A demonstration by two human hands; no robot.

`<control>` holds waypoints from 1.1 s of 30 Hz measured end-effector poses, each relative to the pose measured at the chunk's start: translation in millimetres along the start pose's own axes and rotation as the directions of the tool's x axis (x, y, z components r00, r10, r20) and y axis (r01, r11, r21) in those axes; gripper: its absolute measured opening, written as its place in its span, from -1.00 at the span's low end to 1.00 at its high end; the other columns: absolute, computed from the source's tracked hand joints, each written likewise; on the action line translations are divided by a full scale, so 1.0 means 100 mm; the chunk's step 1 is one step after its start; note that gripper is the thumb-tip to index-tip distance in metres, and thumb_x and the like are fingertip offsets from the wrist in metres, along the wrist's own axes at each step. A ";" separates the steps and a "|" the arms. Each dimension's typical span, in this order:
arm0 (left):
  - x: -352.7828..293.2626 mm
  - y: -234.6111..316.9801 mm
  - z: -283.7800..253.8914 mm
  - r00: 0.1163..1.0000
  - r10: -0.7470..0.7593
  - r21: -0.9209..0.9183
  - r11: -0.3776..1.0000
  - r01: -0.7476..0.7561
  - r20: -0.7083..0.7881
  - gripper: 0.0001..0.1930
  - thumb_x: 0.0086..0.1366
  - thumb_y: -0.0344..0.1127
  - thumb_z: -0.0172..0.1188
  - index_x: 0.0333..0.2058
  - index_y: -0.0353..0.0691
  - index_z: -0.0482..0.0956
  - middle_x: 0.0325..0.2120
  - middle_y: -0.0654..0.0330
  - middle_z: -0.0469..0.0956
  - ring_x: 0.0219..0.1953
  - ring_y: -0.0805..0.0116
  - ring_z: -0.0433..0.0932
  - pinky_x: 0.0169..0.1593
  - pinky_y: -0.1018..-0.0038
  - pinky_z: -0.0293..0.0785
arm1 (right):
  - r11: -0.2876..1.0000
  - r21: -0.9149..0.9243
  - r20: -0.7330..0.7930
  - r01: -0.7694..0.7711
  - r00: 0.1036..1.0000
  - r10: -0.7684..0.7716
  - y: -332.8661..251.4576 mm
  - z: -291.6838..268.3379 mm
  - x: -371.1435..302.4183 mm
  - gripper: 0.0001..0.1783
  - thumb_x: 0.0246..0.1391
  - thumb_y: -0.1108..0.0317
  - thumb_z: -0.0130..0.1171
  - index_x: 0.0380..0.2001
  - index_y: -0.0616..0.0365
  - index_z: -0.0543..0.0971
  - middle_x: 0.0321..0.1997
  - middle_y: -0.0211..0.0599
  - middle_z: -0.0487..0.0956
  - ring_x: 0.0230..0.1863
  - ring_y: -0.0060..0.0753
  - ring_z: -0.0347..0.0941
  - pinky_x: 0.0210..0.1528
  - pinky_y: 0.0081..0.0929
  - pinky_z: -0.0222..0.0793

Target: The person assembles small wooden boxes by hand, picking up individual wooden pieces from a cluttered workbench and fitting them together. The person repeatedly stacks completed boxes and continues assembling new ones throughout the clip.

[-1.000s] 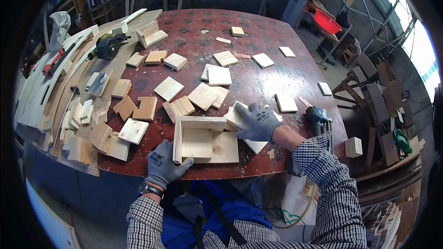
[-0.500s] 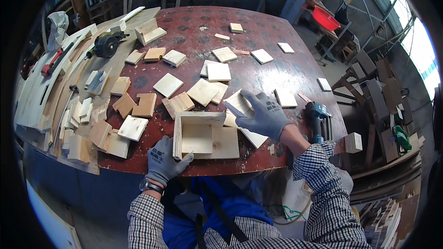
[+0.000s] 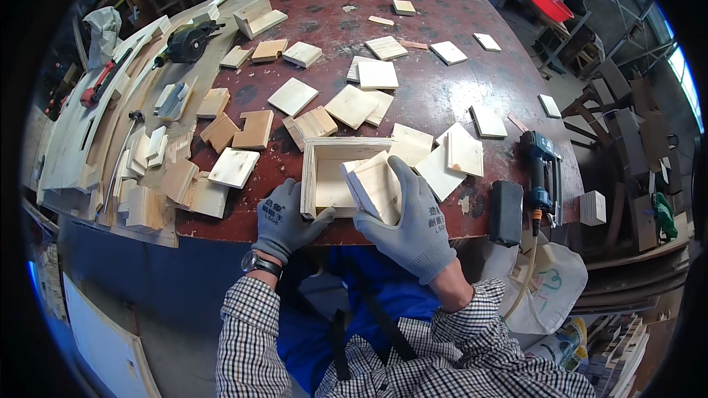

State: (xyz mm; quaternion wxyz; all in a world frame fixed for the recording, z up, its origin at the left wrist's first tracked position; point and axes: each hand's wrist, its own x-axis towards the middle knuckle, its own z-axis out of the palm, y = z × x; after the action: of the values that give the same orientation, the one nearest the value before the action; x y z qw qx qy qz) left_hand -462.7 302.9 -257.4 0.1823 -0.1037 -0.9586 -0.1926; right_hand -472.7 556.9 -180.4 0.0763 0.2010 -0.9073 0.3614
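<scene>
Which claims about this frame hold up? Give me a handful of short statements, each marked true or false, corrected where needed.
1. The right hand holds a pale wooden piece. True.
2. The left hand is bare. False: it wears a grey glove.
3. A wristwatch is on the left wrist. True.
4. The left hand is at the right end of the wooden assembly. False: it is at the left corner.
5. The blue power tool is in the right hand. False: the tool rests on the tabletop, to the right.
6. A red basin sits beyond the tabletop. True.
</scene>
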 end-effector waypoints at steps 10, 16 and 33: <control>0.02 -0.05 0.11 0.998 0.063 0.028 0.998 -0.063 -0.001 -0.24 -0.01 0.34 0.54 -0.02 -0.13 0.61 -0.21 0.09 0.59 -0.21 0.07 0.67 -0.22 0.15 0.64 | 0.961 -0.244 0.019 0.129 0.992 -0.129 0.07 0.45 0.18 0.12 0.22 -0.33 0.25 0.45 0.48 0.24 0.25 0.37 0.41 0.03 0.26 0.56 0.05 0.02 0.51; -0.01 -0.07 0.12 0.999 0.030 -0.022 0.999 -0.029 0.032 -0.36 0.09 0.27 0.52 -0.09 -0.14 0.64 -0.23 0.09 0.59 -0.22 0.10 0.66 -0.24 0.20 0.63 | 0.929 -0.309 0.063 0.205 0.979 -0.195 0.28 0.42 0.15 -0.04 0.14 -0.04 0.43 0.49 0.14 0.31 0.30 0.01 0.52 0.20 0.07 0.49 0.21 -0.02 0.40; -0.07 -0.03 0.11 1.000 -0.011 -0.026 1.000 0.011 -0.026 -0.41 0.08 0.18 0.48 -0.08 -0.12 0.62 -0.26 0.11 0.58 -0.22 0.07 0.65 -0.18 0.12 0.61 | 0.923 -0.258 -0.048 0.286 0.950 -0.308 0.55 0.57 0.04 -0.32 0.16 0.08 0.41 0.35 -0.12 0.57 0.14 -0.23 0.65 0.01 0.01 0.60 0.04 -0.09 0.55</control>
State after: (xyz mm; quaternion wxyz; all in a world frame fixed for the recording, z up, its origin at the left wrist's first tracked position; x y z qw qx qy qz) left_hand -461.0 303.6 -270.3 0.1924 -0.0984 -0.9541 -0.2074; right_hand -499.3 552.6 -255.7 0.1944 0.3088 -0.9001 0.2381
